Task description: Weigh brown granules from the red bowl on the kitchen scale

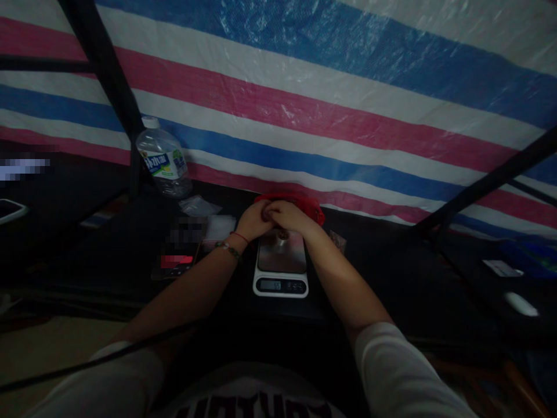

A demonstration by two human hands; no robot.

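My left hand [256, 219] and my right hand [287, 215] meet just beyond the far edge of a white digital scale [281, 287]. Both have curled fingers, pressed close together over a red plastic bag [314, 209]. What they pinch is hidden by the fingers and the dim light. On the scale's metal plate, near its far end, sits a small shiny round piece [282, 237]. The display appears to read 55. A small clear bag with brownish contents [338, 241] lies beside my right forearm.
Left of the scale are a phone [177, 264], clear plastic bags [199, 206] and a large clear bottle [164, 162]. Behind the black table hangs a striped plastic sheet [313, 110], with dark frame poles [111, 81] on both sides. A white object [521, 304] lies far right.
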